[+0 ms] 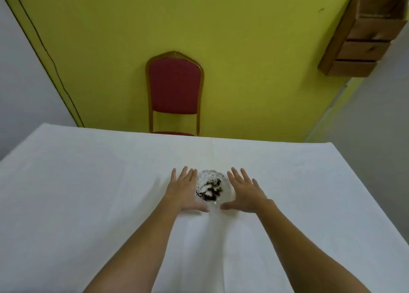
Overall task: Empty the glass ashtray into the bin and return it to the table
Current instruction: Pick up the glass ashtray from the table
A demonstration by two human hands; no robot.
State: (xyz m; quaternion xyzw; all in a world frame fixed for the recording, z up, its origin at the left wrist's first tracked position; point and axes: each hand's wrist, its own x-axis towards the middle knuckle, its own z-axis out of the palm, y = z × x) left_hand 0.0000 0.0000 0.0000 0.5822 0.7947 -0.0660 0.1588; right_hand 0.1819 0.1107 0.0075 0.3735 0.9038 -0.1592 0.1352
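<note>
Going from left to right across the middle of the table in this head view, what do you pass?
Left hand → glass ashtray with dark ash → right hand, all on the white tablecloth.

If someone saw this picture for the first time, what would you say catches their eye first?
Probably the two open hands, left hand and right hand, spread flat on either side of a small glass ashtray with dark ash in it, near the middle of the white-clothed table. Next comes the red chair behind the table's far edge, vivid against the yellow-green wall.
</note>
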